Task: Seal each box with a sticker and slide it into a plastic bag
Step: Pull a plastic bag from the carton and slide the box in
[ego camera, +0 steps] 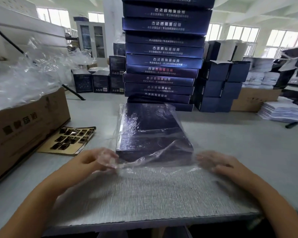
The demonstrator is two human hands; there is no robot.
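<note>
Far left, a cardboard carton [24,127] is sitting on the table [239,143], overflowing with loose bags [24,79], probably parked there as bag supply within reach. Just beside it, a sticker sheet [70,140] is lying flat, several dark stickers showing on the backing, likely kept close for sealing.

The left hand [100,160] is curling its fingers and pinching the crumpled mouth of the plastic bag [136,163] at the box's near left corner, seemingly to keep the opening gathered.

Centre, the box [153,133] is lying flat on the table, already well inside the plastic bag, film wrapping its top and sides, with slack film spreading toward the person. Whether a seal sticker is on it, cannot tell.

Behind it, a tall stack of boxes [163,54] is standing; I can't tell whether these are done.

The right hand [217,162] is lying low at the bag mouth's right side, film over it, fingers looking stretched out. It is blurred, so grip cannot be told. It is probably spreading or tugging that edge.

Far right, paper stacks [282,110] are sitting well apart.
</note>
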